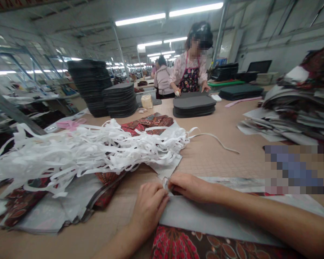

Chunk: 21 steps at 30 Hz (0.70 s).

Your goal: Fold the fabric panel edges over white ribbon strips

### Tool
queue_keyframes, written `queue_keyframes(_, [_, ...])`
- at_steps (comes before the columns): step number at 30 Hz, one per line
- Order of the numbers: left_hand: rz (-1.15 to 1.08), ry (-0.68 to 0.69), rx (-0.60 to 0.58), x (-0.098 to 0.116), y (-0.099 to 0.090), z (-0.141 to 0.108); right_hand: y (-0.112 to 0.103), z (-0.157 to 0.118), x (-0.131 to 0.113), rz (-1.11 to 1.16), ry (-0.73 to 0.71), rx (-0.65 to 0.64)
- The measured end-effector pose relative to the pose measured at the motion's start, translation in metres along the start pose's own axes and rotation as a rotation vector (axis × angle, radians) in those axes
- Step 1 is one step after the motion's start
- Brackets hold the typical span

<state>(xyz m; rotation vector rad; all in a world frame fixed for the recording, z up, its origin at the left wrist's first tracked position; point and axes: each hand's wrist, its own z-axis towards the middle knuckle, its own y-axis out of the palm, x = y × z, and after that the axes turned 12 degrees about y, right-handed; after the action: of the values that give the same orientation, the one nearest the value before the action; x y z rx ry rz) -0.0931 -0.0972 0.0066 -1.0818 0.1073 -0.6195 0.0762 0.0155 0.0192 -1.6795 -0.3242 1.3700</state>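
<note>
A brown and red patterned fabric piece (175, 244) with a pale grey backing (213, 219) lies in front of me. My left hand (148, 203) is closed at its left corner, thumb and fingers pressed together. Right against it, my right hand (189, 186) has its fingers curled round the same corner. A bit of white shows between the fingertips; I cannot make out whether it is a strip or the backing. Beyond my hands a tangled heap of white strips (102, 151) lies over more patterned fabric pieces (62, 212), their grey backs partly showing.
Black stacks of flat pieces (118, 100) stand at the back left. Across the table (218, 138), a co-worker (190, 68) in an apron leans over a dark stack (194, 104). A high pile of layered fabric (297, 111) rises at the right. A thin white cord (221, 142) trails from the heap.
</note>
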Motion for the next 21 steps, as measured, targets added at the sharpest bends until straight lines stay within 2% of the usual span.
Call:
queue_keyframes(8, [0.150, 0.161, -0.127, 0.001, 0.006, -0.002, 0.008, 0.012, 0.010, -0.150, -0.076, -0.014])
queue_keyframes(14, [0.240, 0.262, -0.160, 0.005, 0.007, -0.005, 0.003, 0.017, -0.001, -0.381, -0.081, -0.023])
queue_keyframes(21, [0.252, 0.228, -0.247, 0.006, 0.007, -0.001, 0.001, 0.024, -0.012, -0.483, -0.041, -0.051])
